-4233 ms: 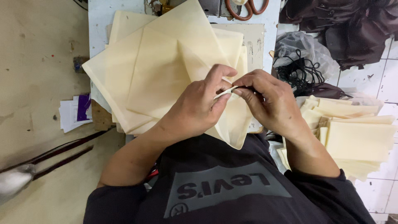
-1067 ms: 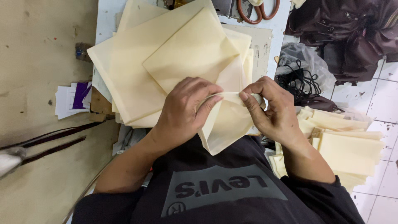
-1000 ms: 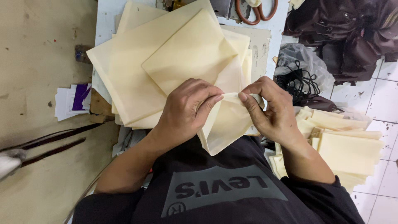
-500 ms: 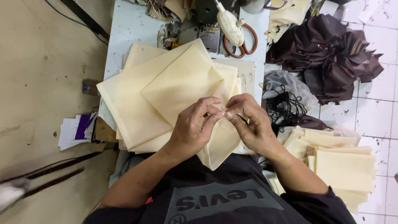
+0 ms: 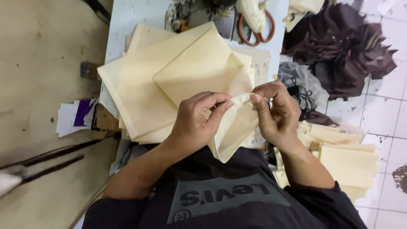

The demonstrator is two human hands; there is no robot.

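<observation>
- Fingertips of left hand pinch one corner of the cream fabric piece; thumb and forefinger closed on the bunched edge, other fingers curled under.
- Right hand pinches the same corner from the other side, thumb pad on top, forefinger behind; fingers closed on cloth, tips of both hands almost touching.
- Fabric piece hangs from the pinch down toward the chest, lower point loose just below the fingers, upper part lying back onto the fabric stack beyond the knuckles.
- Doing it well, my read: keep the pinch right at the corner tip, small grip, work the layers with thumb pads only; looks like a corner being teased or turned out, cannot tell which.
- Keep both pinches close so the edge stays taut between them; a wide grip would likely bunch the cloth more.
- Risk, judged: hanging point may drag on the dark shirt and twist the piece.
- Pose: both wrists bent inward, palms facing each other, forearms converging from the elbows at the body, hands held up off the table.
- Farther out: scissors with orange handles beyond the fingers, dark brown cloth heap off past the right hand, more cream pieces beside the right forearm, black cord tangle just behind the right knuckles.
</observation>
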